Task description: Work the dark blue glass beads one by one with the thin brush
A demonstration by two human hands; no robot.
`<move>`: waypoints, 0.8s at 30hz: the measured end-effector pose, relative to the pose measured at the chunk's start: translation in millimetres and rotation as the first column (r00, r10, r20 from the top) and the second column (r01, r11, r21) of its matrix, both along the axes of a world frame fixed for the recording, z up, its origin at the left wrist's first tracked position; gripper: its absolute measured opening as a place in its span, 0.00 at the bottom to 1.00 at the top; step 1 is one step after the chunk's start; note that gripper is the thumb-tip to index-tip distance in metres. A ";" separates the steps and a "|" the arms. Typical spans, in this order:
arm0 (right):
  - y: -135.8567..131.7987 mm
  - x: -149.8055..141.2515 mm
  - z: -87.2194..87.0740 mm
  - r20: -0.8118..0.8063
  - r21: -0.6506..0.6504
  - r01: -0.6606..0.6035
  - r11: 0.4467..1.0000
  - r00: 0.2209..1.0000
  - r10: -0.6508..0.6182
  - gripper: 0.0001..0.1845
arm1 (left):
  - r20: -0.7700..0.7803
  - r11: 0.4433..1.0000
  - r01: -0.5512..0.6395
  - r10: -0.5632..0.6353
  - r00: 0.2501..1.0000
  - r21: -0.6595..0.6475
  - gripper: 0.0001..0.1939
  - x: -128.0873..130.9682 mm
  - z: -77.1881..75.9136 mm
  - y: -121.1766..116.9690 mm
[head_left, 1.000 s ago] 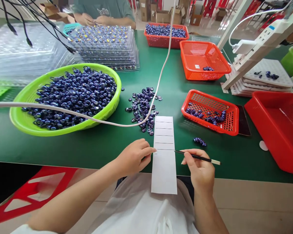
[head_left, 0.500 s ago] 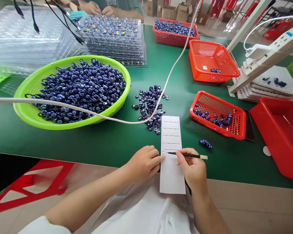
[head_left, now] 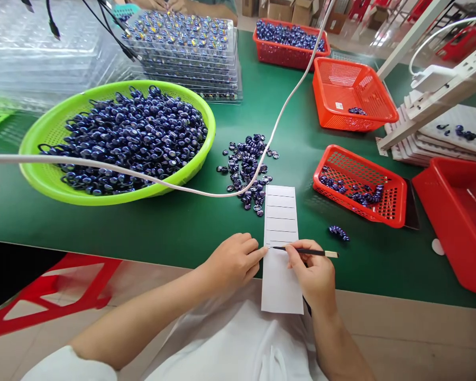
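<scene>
We pinch a slim black tool [head_left: 316, 252] tightly in our right hand [head_left: 316, 272], tip over the white strip [head_left: 282, 288]; the forefinger of our left hand [head_left: 233, 263] meets its left edge, other fingers curled, any grip unclear. The strip overhangs the near edge of the green table [head_left: 154, 233], seemingly half done: far half lined, near half blank.

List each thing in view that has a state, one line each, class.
Paper strip: upper part ruled
Pen-like tool: tip over strip
Left hand: fingertip at strip's edge
Right hand: gripping pen-like tool
Green basket: heaped high
Small red basket: partly filled
Far red basket: filled
</scene>
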State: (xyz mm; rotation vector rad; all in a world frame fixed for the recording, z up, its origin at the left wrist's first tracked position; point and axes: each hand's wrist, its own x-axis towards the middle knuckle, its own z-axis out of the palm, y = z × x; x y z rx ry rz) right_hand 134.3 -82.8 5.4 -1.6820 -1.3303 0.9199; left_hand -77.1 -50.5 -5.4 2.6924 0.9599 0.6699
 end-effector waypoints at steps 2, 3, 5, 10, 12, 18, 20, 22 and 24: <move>-0.4 -0.1 -0.1 0.005 0.004 -0.001 1.000 1.000 0.001 0.12 | 0.002 1.000 0.011 -0.011 1.000 -0.003 0.12 -0.4 -1.2 -0.1; -0.8 0.0 -0.3 0.004 0.004 -0.001 1.000 1.000 0.001 0.12 | 0.000 1.000 0.012 -0.012 1.000 -0.008 0.12 -0.6 -1.6 -0.2; -2.0 0.3 -0.9 -0.004 0.002 0.009 1.000 1.000 -0.009 0.12 | -0.001 1.000 0.010 -0.010 1.000 -0.016 0.12 -0.9 -2.2 -0.4; -4.3 1.3 -2.2 -0.030 0.023 0.045 0.999 0.999 -0.045 0.11 | 0.015 1.000 0.006 -0.006 1.000 -0.023 0.12 -1.1 -2.4 -0.9; -4.2 1.3 -2.1 -0.025 0.035 0.038 0.999 0.999 -0.037 0.11 | 0.020 1.000 0.004 -0.004 1.000 -0.026 0.12 -1.2 -2.5 -1.0; -2.7 0.3 -2.6 0.010 0.034 0.018 0.999 1.000 -0.018 0.11 | 0.010 0.999 0.005 -0.004 1.000 -0.040 0.12 -1.1 -1.9 -1.2; -2.6 0.4 -3.2 -0.016 0.029 0.030 0.999 0.999 -0.030 0.11 | 0.007 0.999 0.001 -0.001 1.000 -0.040 0.12 -1.1 -1.6 -1.2; -3.0 1.0 -3.3 -0.070 0.026 0.058 0.998 0.996 -0.056 0.11 | 0.005 0.999 0.001 -0.001 1.000 -0.039 0.12 -1.3 -1.7 -1.0; -4.0 2.3 -3.0 -0.144 0.032 0.095 0.995 0.986 -0.089 0.11 | 0.004 0.999 0.001 -0.001 1.000 -0.042 0.13 -1.5 -2.1 -0.8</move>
